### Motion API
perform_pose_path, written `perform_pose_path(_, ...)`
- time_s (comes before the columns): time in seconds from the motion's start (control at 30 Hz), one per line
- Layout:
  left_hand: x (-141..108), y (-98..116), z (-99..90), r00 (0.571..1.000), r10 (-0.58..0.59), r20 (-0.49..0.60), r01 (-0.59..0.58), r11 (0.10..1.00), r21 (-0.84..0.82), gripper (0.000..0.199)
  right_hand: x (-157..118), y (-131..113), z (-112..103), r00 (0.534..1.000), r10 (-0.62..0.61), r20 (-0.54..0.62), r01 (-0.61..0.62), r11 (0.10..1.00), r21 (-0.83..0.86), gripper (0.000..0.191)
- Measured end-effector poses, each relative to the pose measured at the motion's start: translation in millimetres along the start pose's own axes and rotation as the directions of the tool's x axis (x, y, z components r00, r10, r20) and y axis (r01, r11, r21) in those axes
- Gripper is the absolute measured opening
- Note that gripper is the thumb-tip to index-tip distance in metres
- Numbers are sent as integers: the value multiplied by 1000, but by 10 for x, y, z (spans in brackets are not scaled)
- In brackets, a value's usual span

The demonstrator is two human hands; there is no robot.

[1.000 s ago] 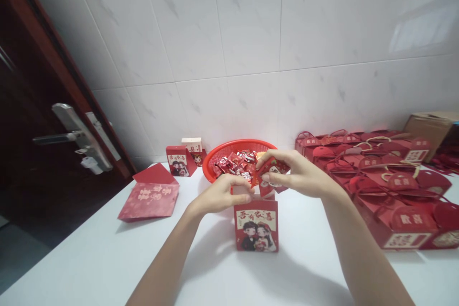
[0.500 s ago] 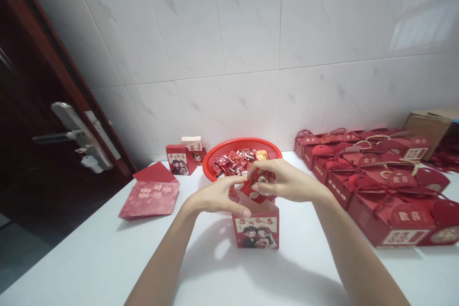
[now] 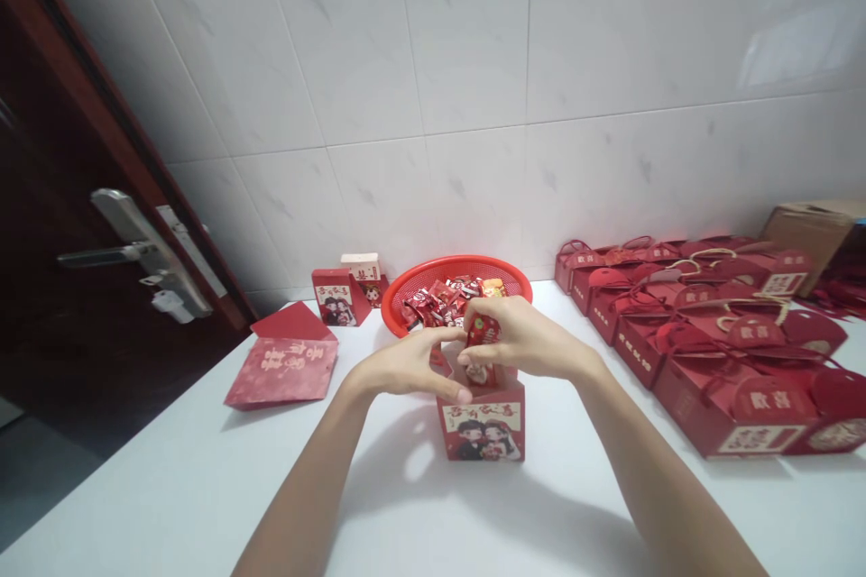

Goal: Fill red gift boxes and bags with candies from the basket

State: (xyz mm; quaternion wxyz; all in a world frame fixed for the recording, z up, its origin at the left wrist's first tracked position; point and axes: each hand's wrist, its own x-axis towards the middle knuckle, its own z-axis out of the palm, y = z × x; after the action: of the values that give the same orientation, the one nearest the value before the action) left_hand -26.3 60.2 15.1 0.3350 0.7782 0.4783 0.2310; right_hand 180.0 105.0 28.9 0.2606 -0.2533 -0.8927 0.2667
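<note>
At the middle of the desk (image 3: 203, 487), just in front of the red basket (image 3: 460, 261), stands the box (image 3: 482, 437), upright and open-mouthed, and this looks very much like the filling step! The right hand (image 3: 474, 344) has a red packet (image 3: 483, 330) pinched between thumb and fingers, its lower end seemingly just inside the box. Over to the left hand (image 3: 406, 365): curved wide beside that mouth, thumb at the front edge, a clear gap to the fingers, clenched on nothing. The moment calls, one would judge, for a straight packet, a steady box and a release only once the lower end is seated. Now the tally: one packet, one box between the hands. Behind them, one basket, its sweets (image 3: 437, 302) heaped too thickly to count, one yellow wrapper (image 3: 493, 287) bright among the reds. Near the wall (image 3: 379, 189), two small boxes (image 3: 336, 299); at the left, one folded card (image 3: 288, 370). And on the right, gift boxes (image 3: 764, 419), at least four, overlapping too much for a full count, with one carton (image 3: 805, 239) beyond.
</note>
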Motion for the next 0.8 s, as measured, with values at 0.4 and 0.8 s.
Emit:
perform_pose_path(0.4, 5, -25, -3, 1000, -22, -13, 22, 1000, 12, 64, 6, 15, 2, 997, -74, 5, 73, 991, 114, 5)
perform_pose_path(0.8, 25, -8, 3, 996, -57, 71, 62, 995, -74, 42, -104, -68, -192, 984, -135, -117, 147, 984, 104, 10)
